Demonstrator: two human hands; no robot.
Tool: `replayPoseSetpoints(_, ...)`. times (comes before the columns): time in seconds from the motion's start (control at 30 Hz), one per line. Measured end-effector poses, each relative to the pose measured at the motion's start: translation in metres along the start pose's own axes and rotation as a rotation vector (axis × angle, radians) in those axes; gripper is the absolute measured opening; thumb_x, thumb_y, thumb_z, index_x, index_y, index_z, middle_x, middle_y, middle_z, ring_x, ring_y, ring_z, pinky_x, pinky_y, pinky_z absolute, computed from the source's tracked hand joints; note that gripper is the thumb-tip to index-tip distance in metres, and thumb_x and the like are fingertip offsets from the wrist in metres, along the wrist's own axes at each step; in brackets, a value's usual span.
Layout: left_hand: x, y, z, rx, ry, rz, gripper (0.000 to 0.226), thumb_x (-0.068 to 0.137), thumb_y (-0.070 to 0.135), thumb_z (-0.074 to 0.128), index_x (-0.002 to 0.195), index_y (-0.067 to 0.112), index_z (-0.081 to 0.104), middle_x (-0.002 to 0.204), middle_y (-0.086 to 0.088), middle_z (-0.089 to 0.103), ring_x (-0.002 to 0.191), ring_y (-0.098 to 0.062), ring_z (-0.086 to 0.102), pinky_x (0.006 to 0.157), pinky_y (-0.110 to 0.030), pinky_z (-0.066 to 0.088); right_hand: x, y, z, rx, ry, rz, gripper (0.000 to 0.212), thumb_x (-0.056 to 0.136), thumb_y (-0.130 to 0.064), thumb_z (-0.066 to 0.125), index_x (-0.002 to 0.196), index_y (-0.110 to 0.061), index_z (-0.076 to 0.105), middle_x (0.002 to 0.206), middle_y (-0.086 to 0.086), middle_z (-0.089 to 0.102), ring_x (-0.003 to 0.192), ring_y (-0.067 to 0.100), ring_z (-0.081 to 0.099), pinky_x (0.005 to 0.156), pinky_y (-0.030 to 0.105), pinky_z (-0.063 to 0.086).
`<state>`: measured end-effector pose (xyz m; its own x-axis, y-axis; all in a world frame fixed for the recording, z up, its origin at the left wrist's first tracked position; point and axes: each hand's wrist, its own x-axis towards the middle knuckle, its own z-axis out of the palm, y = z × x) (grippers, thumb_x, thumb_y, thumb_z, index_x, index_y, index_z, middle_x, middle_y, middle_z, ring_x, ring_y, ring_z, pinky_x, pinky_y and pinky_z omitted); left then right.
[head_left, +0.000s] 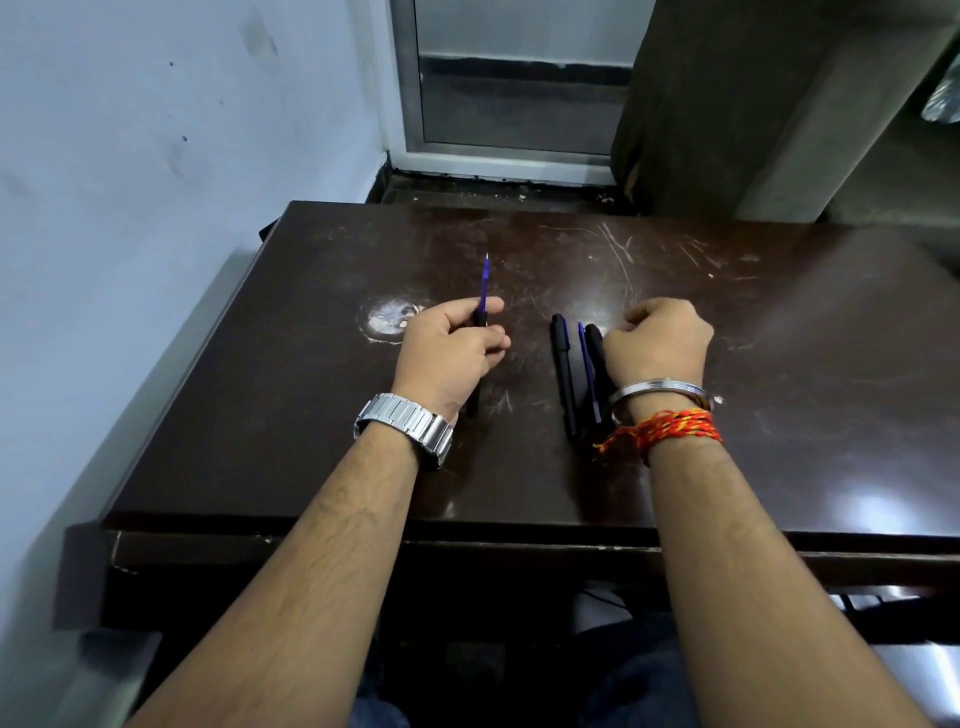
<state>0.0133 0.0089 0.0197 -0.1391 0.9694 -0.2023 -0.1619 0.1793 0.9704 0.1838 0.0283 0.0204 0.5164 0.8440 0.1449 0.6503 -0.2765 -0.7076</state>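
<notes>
Blue pen (485, 283) sits in the left hand (447, 348), held between the thumb and the curled fingers at its black grip section. Its fine tip points away from the person, above the table. The hand hovers or rests low over the dark brown table (779, 364), just right of a worn pale patch (387, 319) in the finish.

The right hand (660, 340) lies on the tabletop, well apart from the left, with its fingers curled under. Whether they close on anything cannot be told from this angle.

Just to its left, three pens lie roughly side by side, pointing away from the person:
- a black pen (563, 374) lies furthest left;
- a thin blue pen (588, 371) lies next to it;
- a second black pen (596, 345) lies against the right hand and is partly hidden by it.

A steel watch (410, 423) circles the left wrist. A steel bangle (660, 389) and a red-and-yellow thread (670, 426) circle the right wrist.
</notes>
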Motion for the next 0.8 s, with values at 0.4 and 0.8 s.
replayPoseSetpoints(0.4, -0.002, -0.002, -0.001, -0.061, 0.024, -0.013, 0.02, 0.078, -0.006, 0.072, 0.092, 0.009, 0.069, 0.082, -0.008, 0.07, 0.075, -0.018, 0.07, 0.081, -0.04, 0.06, 0.002, 0.007, 0.007, -0.118, -0.102, 0.076, 0.013, 0.083, -0.005, 0.063, 0.093, -0.001, 0.07, 0.086, 0.016, 0.058, 0.078, 0.038, 0.061, 0.067, 0.029, 0.044)
replayPoseSetpoints(0.8, -0.006, 0.001, 0.003, -0.11, -0.021, -0.046, 0.014, 0.08, -0.006, 0.071, 0.089, 0.005, 0.072, 0.071, -0.007, 0.073, 0.066, -0.017, 0.07, 0.068, -0.034, 0.062, 0.003, 0.007, 0.004, -0.044, 0.001, 0.015, 0.014, 0.082, -0.009, 0.059, 0.071, -0.001, 0.059, 0.076, 0.016, 0.06, 0.065, 0.035, 0.05, 0.06, 0.03, 0.041)
